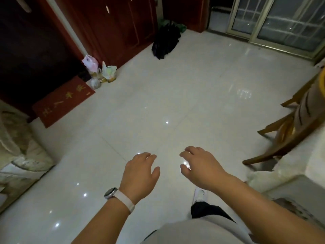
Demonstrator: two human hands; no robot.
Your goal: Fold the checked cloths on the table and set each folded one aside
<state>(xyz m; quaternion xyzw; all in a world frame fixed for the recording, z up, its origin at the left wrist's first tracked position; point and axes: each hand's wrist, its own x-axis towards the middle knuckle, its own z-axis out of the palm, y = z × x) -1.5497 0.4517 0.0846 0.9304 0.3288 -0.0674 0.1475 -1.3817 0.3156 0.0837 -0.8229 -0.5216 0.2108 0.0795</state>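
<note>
Left grip (140,175) and right grip (200,168) hover slack, holding nothing, over tiled floor (158,103) beside wooden chair (286,129).

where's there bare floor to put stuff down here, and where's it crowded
The widest bare patch is the tiled floor between the red doormat, the black bundle and the wooden chair. More lies bare before the sliding door. It is crowded at the plastic bags beside the doormat.
</note>
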